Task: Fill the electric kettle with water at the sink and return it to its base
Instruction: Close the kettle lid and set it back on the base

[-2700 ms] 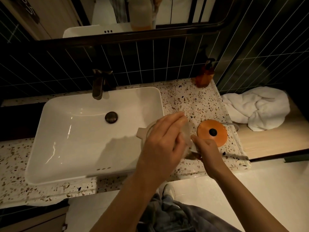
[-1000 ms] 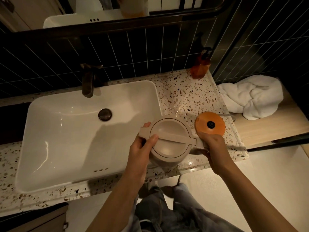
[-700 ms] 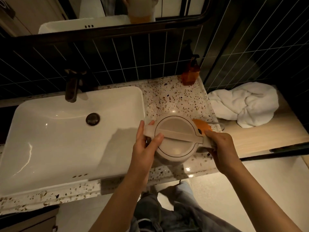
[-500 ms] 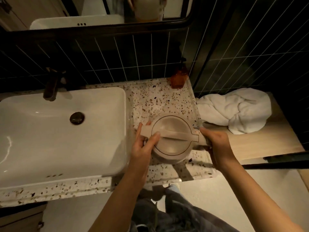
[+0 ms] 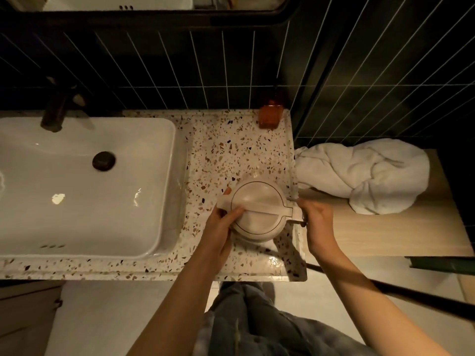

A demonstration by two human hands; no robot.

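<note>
The beige electric kettle [image 5: 259, 209] stands upright, lid closed, on the terrazzo counter [image 5: 231, 150] to the right of the white sink [image 5: 77, 201]. Its orange base is hidden beneath it. My left hand [image 5: 221, 227] grips the spout side of the kettle, thumb on the lid's edge. My right hand [image 5: 317, 224] is wrapped around the handle at the kettle's right. The dark faucet [image 5: 55, 111] rises behind the sink, and no water is seen running.
An orange soap bottle [image 5: 270, 115] stands at the counter's back right corner. A crumpled white towel [image 5: 365, 173] lies on the wooden shelf [image 5: 385, 235] to the right. Dark tiled wall behind; a mirror [image 5: 154, 3] above. My legs show below the counter edge.
The kettle has travelled right from the sink's edge and now covers the orange base. Both hands stayed on it. The camera view has shifted right and tilted down.
</note>
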